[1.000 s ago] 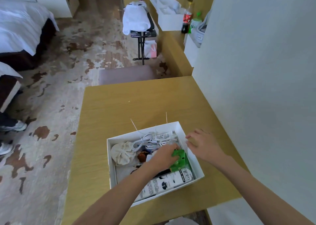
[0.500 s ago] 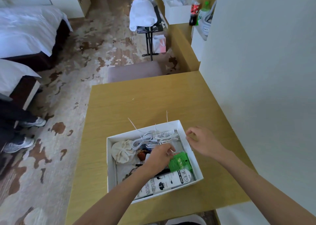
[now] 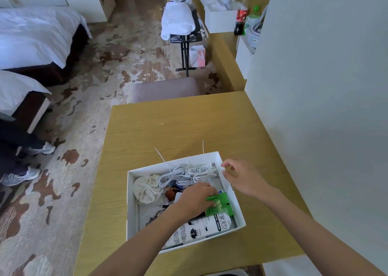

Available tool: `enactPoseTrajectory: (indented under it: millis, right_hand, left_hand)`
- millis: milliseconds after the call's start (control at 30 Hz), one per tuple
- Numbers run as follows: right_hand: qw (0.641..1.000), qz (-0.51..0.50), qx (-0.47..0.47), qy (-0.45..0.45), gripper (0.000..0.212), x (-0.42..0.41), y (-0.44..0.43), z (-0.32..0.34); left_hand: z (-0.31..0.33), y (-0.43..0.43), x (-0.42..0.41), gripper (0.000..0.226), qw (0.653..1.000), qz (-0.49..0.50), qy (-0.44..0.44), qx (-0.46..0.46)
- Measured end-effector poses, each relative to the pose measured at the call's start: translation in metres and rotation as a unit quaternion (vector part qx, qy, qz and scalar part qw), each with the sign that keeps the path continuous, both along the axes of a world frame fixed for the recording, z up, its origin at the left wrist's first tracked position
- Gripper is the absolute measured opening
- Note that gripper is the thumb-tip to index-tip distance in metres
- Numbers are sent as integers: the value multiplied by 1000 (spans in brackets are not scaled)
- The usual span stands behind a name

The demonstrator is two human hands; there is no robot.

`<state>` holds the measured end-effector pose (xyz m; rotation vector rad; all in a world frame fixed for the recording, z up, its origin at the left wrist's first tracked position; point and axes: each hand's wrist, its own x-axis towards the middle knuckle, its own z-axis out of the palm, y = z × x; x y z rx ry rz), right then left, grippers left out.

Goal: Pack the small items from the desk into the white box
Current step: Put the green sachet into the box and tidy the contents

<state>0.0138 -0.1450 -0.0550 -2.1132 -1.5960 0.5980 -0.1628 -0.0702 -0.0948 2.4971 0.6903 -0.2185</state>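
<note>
A wooden desk point(image 3: 189, 128) is standing against a pale wall in a hotel room, with patterned carpet point(image 3: 109, 69) and white-sheeted beds point(image 3: 35, 36) to the left. The white box point(image 3: 235, 202) is sitting near the desk's front edge, holding a cloth pouch point(image 3: 147, 188), cables point(image 3: 180, 173) and a printed tube point(image 3: 201, 229). My left hand point(image 3: 195, 200) is pinching a green packet point(image 3: 220, 205) inside it, while my right hand point(image 3: 245, 178) is hovering over the rim, fingers loosely curled and holding nothing.

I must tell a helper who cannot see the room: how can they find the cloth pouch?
Find the white box on the wooden desk. The cloth pouch lies in its far-left corner, left of the white cables. It is the only soft, round, cream bundle there, gathered at the top.
</note>
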Motion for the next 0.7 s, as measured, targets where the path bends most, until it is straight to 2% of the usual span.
enactPoseTrajectory:
  millis: [267, 500, 700]
  right_hand:
    - [1000, -13, 1, -11, 22, 5, -2, 0]
    - [999, -19, -33, 8, 28, 3, -3, -1]
    - [999, -31, -36, 9, 31, -5, -6, 1]
  left_hand:
    - [2, 2, 0, 34, 999, 19, -29, -15]
    - [7, 8, -4, 42, 999, -37, 28, -21]
    - [8, 6, -6, 34, 998, 15, -8, -65]
